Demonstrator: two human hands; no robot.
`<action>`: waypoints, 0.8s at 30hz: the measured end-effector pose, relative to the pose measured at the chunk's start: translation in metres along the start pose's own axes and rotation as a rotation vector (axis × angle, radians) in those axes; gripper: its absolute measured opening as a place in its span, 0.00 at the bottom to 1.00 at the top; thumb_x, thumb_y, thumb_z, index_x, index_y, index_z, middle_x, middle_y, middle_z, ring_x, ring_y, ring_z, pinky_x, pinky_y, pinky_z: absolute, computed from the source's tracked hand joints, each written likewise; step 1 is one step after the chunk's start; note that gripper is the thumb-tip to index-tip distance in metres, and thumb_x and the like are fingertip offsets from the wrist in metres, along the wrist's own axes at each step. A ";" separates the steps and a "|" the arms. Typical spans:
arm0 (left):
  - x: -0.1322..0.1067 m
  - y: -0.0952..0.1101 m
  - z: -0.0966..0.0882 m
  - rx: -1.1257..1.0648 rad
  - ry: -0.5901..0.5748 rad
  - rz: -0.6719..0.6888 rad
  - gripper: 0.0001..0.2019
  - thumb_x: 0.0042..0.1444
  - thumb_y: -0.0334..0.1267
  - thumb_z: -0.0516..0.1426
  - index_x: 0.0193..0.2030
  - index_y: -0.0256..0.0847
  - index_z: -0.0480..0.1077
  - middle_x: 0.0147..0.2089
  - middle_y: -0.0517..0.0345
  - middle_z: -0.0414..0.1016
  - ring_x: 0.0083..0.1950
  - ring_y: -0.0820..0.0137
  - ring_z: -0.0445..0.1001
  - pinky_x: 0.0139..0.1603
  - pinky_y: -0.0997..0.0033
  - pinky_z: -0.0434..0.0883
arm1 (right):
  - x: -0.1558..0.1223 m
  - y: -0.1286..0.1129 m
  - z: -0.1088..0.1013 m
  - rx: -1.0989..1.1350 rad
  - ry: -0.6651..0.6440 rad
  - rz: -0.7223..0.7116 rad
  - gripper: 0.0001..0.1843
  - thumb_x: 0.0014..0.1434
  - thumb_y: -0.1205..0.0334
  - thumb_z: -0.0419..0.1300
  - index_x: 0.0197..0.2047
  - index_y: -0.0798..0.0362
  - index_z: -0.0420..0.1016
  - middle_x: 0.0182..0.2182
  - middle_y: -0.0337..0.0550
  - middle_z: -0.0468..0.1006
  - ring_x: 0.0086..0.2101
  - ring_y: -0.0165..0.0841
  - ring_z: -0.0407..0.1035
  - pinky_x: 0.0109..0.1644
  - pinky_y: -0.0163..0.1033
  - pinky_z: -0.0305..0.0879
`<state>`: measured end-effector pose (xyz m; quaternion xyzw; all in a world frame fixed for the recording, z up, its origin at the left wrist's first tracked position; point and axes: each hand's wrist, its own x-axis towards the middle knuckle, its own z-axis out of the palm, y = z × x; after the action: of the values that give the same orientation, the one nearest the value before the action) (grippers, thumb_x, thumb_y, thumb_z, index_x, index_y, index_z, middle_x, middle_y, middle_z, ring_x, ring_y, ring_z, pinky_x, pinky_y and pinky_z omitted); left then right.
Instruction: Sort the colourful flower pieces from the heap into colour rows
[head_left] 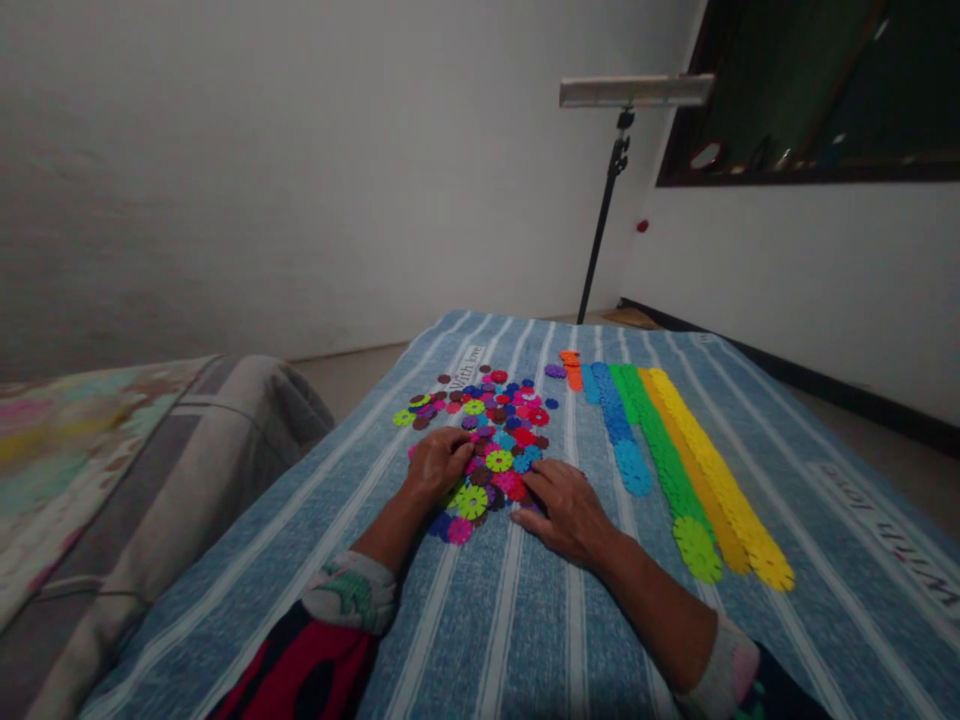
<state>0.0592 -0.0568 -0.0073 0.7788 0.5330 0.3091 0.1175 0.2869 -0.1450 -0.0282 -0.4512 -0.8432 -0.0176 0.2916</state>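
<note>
The left hand (439,467) curls over the disc pile's (499,460) left edge, grip unclear; the right hand (564,508), loosely open, touches its right.

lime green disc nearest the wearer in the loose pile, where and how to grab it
Likely best pinched by opposite edges of its notched rim, from above: the lime-green disc lies broad face up, apparently uncovered, on the pile, with other discs crowding its sides.
</note>
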 end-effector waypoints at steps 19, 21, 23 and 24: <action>0.005 -0.011 -0.015 -0.047 0.111 -0.151 0.13 0.52 0.41 0.53 0.32 0.41 0.79 0.35 0.54 0.81 0.39 0.62 0.76 0.43 0.66 0.70 | -0.004 0.002 0.000 -0.005 0.015 -0.002 0.12 0.61 0.55 0.62 0.45 0.53 0.74 0.45 0.51 0.76 0.47 0.42 0.69 0.50 0.47 0.65; 0.004 -0.014 -0.018 -0.058 0.134 -0.181 0.14 0.52 0.41 0.52 0.32 0.41 0.79 0.34 0.54 0.80 0.39 0.62 0.76 0.42 0.66 0.70 | -0.005 0.003 0.001 -0.005 0.010 -0.005 0.12 0.62 0.55 0.62 0.45 0.52 0.74 0.45 0.51 0.76 0.47 0.42 0.70 0.50 0.47 0.66; 0.003 -0.017 -0.021 -0.063 0.158 -0.207 0.14 0.52 0.41 0.52 0.32 0.41 0.79 0.34 0.54 0.80 0.39 0.62 0.76 0.42 0.66 0.70 | -0.006 0.003 0.002 0.003 0.009 -0.009 0.11 0.62 0.56 0.61 0.46 0.52 0.74 0.46 0.51 0.76 0.47 0.42 0.70 0.50 0.47 0.66; 0.002 -0.019 -0.022 -0.063 0.171 -0.223 0.14 0.52 0.40 0.52 0.32 0.40 0.79 0.34 0.54 0.81 0.40 0.62 0.77 0.42 0.66 0.70 | -0.007 0.003 0.002 0.009 0.006 -0.012 0.11 0.62 0.57 0.61 0.46 0.52 0.74 0.46 0.51 0.76 0.47 0.42 0.70 0.50 0.47 0.66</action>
<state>0.0319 -0.0503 0.0005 0.6814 0.6143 0.3762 0.1297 0.2912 -0.1475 -0.0342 -0.4447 -0.8453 -0.0170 0.2958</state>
